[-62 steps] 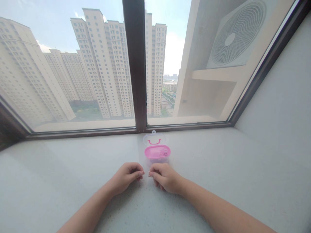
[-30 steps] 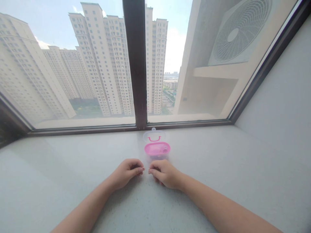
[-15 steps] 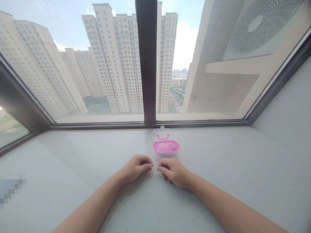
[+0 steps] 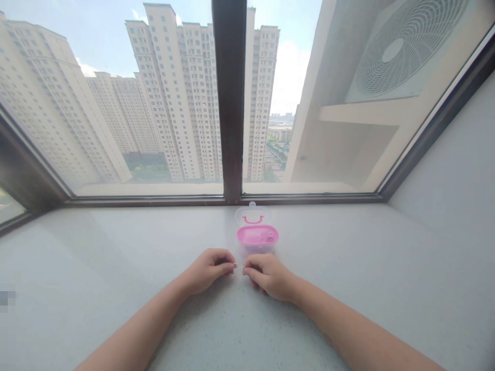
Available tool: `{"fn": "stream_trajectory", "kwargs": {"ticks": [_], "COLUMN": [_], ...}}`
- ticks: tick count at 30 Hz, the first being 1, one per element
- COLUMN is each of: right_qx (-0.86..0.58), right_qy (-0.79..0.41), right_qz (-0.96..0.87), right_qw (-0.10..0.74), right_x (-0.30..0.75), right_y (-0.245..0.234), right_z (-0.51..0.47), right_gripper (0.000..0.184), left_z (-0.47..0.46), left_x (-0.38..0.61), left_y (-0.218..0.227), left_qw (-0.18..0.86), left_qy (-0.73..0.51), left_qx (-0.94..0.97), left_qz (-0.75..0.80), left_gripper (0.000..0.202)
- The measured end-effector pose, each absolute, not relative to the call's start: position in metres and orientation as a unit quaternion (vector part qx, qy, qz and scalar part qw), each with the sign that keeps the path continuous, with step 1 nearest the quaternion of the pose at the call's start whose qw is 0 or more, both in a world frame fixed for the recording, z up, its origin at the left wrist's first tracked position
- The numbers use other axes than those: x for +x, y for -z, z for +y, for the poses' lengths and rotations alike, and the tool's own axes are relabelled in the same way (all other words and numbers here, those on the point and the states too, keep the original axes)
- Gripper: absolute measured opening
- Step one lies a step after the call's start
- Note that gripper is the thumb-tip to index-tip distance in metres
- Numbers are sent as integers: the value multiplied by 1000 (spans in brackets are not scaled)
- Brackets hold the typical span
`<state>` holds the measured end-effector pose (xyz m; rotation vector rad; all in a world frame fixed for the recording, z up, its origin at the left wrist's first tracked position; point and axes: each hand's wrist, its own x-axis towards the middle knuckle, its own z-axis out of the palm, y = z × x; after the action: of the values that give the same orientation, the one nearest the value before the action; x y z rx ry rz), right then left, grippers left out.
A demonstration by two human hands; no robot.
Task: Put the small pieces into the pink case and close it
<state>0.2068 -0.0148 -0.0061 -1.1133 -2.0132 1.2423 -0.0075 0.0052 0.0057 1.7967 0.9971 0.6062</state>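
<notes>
"Any writing on the box (image 4: 257,243)?"

"A dark patch (image 4: 269,239) at its right end, too small to read. Pink-rimmed; clear lid (image 4: 240,215) with pink handle (image 4: 253,222), open behind."

"And the hands?"

"It's on the sill (image 4: 135,247), just beyond left hand (image 4: 212,269) and right hand (image 4: 271,275), each thumb meeting fingertips; whether they pinch anything, I can't tell."

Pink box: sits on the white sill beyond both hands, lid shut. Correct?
Lid's wrong: the head view shows the clear lid open, lying on the window side. The pink box does sit on the white sill, beyond the left hand and right hand.
</notes>
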Motion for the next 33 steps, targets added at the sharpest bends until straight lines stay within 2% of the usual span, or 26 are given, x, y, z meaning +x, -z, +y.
{"fn": "stream_trajectory", "kwargs": {"ticks": [33], "right_qx": [-408], "right_qy": [-461], "right_qz": [-743], "right_qw": [263], "right_x": [207], "right_y": [4], "right_z": [-15], "right_gripper": [13], "left_z": [5], "left_x": [-9], "left_y": [-5], "left_qw": [497], "left_qy": [-248], "left_qx": [732], "left_qz": [395], "left_gripper": [21]}}
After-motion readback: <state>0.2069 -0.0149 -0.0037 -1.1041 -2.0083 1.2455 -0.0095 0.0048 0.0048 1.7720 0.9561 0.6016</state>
